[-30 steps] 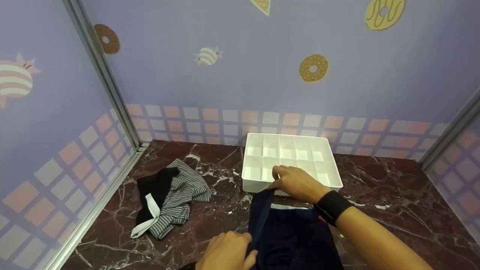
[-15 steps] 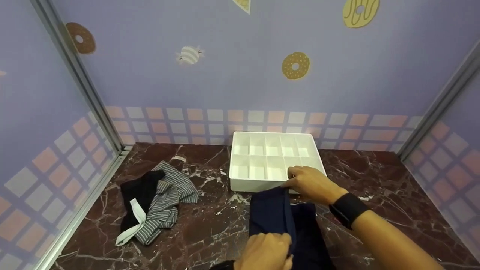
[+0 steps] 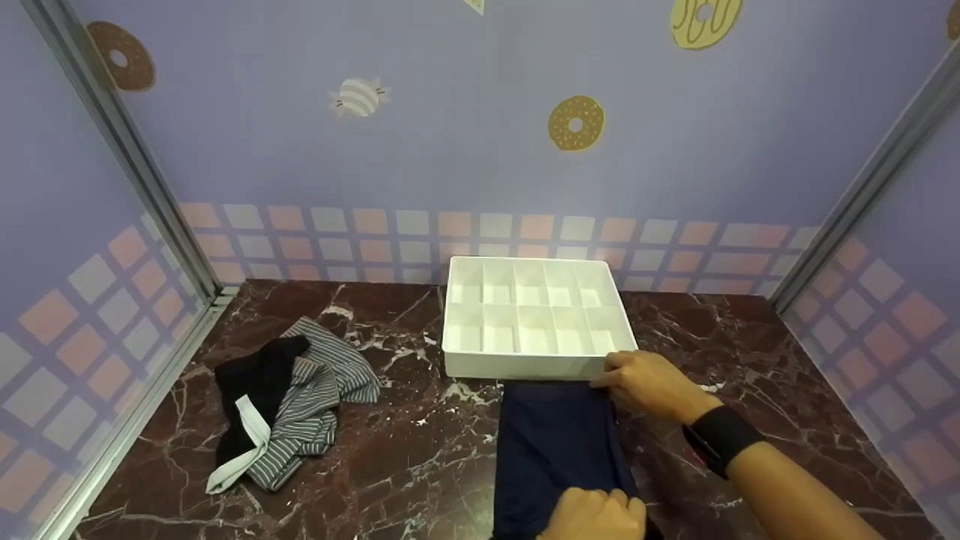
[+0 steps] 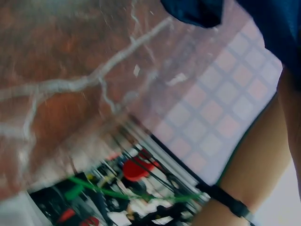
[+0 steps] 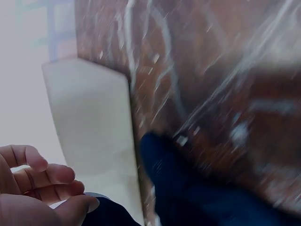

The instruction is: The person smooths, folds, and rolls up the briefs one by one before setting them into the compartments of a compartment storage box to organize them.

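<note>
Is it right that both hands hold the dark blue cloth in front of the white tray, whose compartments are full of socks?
Not quite. The head view shows the white tray with empty compartments. Both the left hand and right hand do hold the dark blue cloth in front of it.

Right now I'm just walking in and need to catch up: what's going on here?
A person is folding a navy garment on the marble table. The right hand pinches its far corner beside the empty white divided organizer tray; the left hand holds the near edge. A black-and-striped clothes pile lies to the left.
</note>
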Demonstrator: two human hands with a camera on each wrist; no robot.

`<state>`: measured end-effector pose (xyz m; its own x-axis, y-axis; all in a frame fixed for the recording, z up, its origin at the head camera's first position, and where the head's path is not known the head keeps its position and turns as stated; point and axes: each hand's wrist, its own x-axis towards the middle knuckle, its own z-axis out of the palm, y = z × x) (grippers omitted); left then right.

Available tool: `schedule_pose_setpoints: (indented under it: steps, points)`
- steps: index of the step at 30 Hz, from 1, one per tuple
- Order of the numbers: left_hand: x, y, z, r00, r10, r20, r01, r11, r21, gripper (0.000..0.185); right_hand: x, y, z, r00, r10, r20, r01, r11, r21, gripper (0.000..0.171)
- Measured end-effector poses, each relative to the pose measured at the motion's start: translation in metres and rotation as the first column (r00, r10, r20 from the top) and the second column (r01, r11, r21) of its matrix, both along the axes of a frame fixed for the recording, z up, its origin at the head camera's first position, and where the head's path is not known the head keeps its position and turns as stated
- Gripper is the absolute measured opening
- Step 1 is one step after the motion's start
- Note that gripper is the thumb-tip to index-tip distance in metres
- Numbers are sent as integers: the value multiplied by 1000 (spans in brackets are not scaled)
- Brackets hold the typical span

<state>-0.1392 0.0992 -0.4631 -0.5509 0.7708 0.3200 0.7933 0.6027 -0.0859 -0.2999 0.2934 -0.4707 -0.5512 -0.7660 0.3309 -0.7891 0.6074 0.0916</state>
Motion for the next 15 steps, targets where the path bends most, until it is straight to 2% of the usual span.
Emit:
schedule_pose_setpoints:
  steps: [3,6,10,15]
  points:
    - [1,9,-13,999,-28,-33,28,999,-24,43,4,8,-11,999,-26,35,26,1000,-7,30]
    - [3,18,-25,999,-36,-32,33,996,-80,44,8,14,-21,998,-47,48,46,999,4,31]
    - [4,26,-38,997,-45,-55,38,992,-122,44,13,18,-32,995,-88,36,87,995,39,31]
    - [1,28,-56,991,-83,-104,61,979,-196,37,16,20,-43,989,-133,70,130,991,43,33]
